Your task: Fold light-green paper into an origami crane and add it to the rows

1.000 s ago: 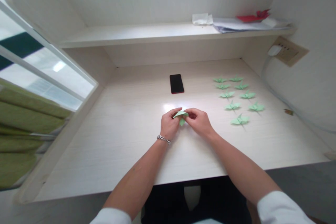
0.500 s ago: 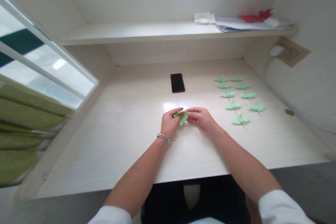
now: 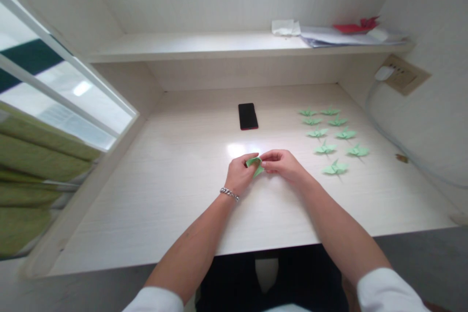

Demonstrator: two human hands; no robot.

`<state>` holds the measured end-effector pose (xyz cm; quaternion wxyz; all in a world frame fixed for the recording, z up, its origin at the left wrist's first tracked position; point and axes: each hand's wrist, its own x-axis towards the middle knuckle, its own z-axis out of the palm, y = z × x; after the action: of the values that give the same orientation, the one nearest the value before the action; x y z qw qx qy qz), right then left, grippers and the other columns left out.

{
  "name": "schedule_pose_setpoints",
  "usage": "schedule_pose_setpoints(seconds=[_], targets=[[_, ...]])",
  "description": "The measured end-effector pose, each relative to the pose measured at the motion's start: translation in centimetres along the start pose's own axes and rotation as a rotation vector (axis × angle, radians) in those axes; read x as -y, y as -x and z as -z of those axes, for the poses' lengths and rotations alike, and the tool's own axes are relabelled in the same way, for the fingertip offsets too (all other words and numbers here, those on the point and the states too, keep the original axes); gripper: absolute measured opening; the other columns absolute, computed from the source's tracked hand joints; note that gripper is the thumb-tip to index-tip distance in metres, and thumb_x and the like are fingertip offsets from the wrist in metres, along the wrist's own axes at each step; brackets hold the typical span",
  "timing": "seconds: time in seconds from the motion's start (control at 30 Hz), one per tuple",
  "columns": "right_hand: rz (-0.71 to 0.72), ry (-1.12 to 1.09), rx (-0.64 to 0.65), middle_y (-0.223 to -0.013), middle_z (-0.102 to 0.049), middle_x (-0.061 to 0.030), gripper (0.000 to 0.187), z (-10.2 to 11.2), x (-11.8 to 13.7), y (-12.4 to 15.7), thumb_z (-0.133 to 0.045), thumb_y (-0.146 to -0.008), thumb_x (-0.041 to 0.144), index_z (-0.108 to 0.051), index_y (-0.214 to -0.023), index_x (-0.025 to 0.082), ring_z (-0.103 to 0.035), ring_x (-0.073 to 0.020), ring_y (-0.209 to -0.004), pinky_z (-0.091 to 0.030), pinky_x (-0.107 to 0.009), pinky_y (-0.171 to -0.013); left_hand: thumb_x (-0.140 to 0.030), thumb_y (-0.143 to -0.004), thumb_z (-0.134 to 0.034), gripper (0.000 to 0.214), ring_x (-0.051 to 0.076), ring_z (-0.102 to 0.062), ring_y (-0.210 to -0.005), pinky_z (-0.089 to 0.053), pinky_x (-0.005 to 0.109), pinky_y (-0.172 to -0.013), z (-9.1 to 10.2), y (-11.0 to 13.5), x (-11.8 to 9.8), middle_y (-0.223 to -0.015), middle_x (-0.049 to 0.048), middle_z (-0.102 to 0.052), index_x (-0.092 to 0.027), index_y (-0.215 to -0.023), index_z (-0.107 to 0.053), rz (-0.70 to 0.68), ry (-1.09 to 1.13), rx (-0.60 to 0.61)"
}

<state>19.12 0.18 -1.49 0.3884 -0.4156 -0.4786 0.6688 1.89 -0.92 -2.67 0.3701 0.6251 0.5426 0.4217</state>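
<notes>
So the green paper (image 3: 251, 161) is up between both hands, about midway between the left and right edges of the tabletop (image 3: 164, 156); can't tell if it's touching the surface. The left hand (image 3: 239, 173) has it gripped between thumb and fingers, and the right hand (image 3: 285, 165) is narrowed to a fingertip pinch on its right side.

Handling-wise, I'd bet it weighs basically nothing. Looks thin and bendy but probably stiff enough to hold a crease, not very slippery, and easy to crush or tear if you squeeze hard. I'd keep a light hold on the thicker folded part with one hand and only pinch the edges with the other.

The nine paper cranes (image 3: 335, 168) towards the right edge look just as delicate; I'd lift those by the body, not the wingtips.
</notes>
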Motion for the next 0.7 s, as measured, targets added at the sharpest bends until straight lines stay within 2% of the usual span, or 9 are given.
schedule_pose_setpoints(seconds=[0.1, 0.17, 0.3, 0.47, 0.6, 0.7], targets=[[0.041, 0.07, -0.035, -0.077, -0.069, -0.0057, 0.039, -0.1, 0.0, -0.1, -0.079, -0.06, 0.036, -0.071, -0.09, 0.014, -0.063, -0.0147, -0.066, -0.051, -0.024, -0.056, -0.033, -0.078, -0.061, 0.029, 0.02, -0.065, -0.089, -0.049, 0.029, -0.077, -0.1, 0.2, 0.0, -0.101, 0.0047, -0.071, -0.02, -0.101, -0.071, -0.049, -0.001, 0.04], [0.065, 0.123, -0.071, -0.08, -0.07, -0.0064, 0.038, -0.4, 0.0, -0.1, -0.077, -0.063, 0.039, -0.071, -0.092, 0.014, -0.064, -0.0162, -0.068, -0.052, -0.025, -0.056, -0.033, -0.08, -0.058, 0.026, 0.018, -0.064, -0.083, -0.048, 0.026, -0.073, -0.1, 0.2, -0.1, -0.092, 0.0026, -0.072, -0.019, -0.097, -0.072, -0.064, 0.01, 0.051], [0.164, 0.271, -0.144, -0.082, -0.071, -0.0071, 0.035, -1.0, 0.2, 0.0, -0.072, -0.069, 0.042, -0.071, -0.091, 0.015, -0.065, -0.0183, -0.071, -0.053, -0.028, -0.058, -0.033, -0.078, -0.058, 0.023, 0.017, -0.062, -0.075, -0.047, 0.024, -0.067, -0.2, 0.2, -0.2, -0.076, 0.0015, -0.069, -0.016, -0.085, -0.072, -0.034, 0.056, 0.038], [0.275, 0.424, -0.212, -0.082, -0.071, -0.0068, 0.034, -1.3, -0.2, 0.1, -0.066, -0.074, 0.046, -0.071, -0.089, 0.017, -0.064, -0.0182, -0.072, -0.052, -0.029, -0.063, -0.035, -0.078, -0.058, 0.026, 0.018, -0.062, -0.078, -0.048, 0.026, -0.069, -0.1, -0.1, -0.4, -0.083, 0.004, -0.07, -0.015, -0.089, -0.071, 0.006, 0.139, 0.024], [0.274, 0.396, -0.213, -0.076, -0.069, -0.006, 0.041, -1.6, -0.4, 0.0, -0.065, -0.074, 0.049, -0.07, -0.097, 0.016, -0.061, -0.0168, -0.065, -0.049, -0.027, -0.056, -0.037, -0.079, -0.058, 0.029, 0.018, -0.062, -0.079, -0.049, 0.027, -0.071, 0.0, -0.1, -0.6, -0.085, 0.0044, -0.07, -0.016, -0.093, -0.071, 0.001, 0.158, 0.056], [0.304, 0.404, -0.224, -0.075, -0.068, -0.0053, 0.039, -1.8, -0.4, 0.1, -0.064, -0.076, 0.049, -0.07, -0.098, 0.017, -0.06, -0.0165, -0.065, -0.049, -0.027, -0.057, -0.037, -0.079, -0.058, 0.028, 0.017, -0.062, -0.077, -0.048, 0.025, -0.07, 0.0, 0.0, -0.8, -0.084, 0.0031, -0.07, -0.017, -0.094, -0.071, -0.015, 0.172, 0.073]])
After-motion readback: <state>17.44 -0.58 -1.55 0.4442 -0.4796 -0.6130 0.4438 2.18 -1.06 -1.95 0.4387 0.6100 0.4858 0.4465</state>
